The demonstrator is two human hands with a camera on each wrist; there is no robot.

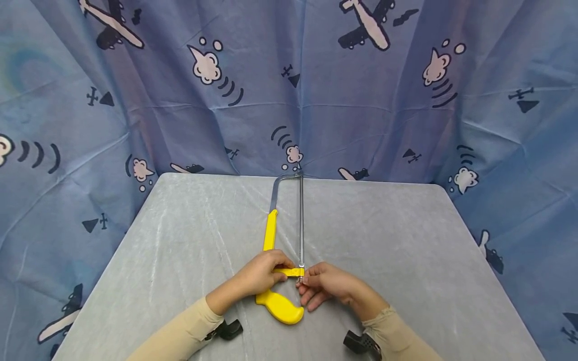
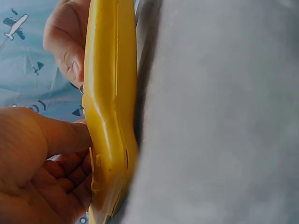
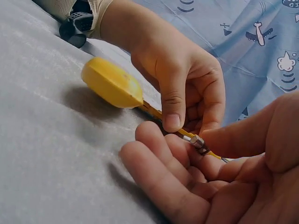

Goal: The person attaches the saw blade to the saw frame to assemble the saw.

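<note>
A hacksaw with a yellow handle (image 1: 282,307) lies on the grey table, its metal bow (image 1: 274,194) pointing away from me. Its narrow blade (image 1: 301,220) runs along the right side. My left hand (image 1: 258,277) holds the yellow frame, thumb and fingers on the short crosspiece (image 1: 291,272) by the blade's near end. With thumb and fingers my right hand (image 1: 331,286) pinches the small metal screw fitting (image 3: 198,142) just past that crosspiece; its other fingers spread loosely. In the left wrist view, the handle (image 2: 110,93) partly covers the right hand (image 2: 70,39).
The grey-covered table (image 1: 384,230) extends to both sides of the saw. A blue curtain (image 1: 253,115) printed with planes hangs behind its far edge, close to the saw's tip. Black wrist cameras (image 1: 229,330) sit at both cuffs.
</note>
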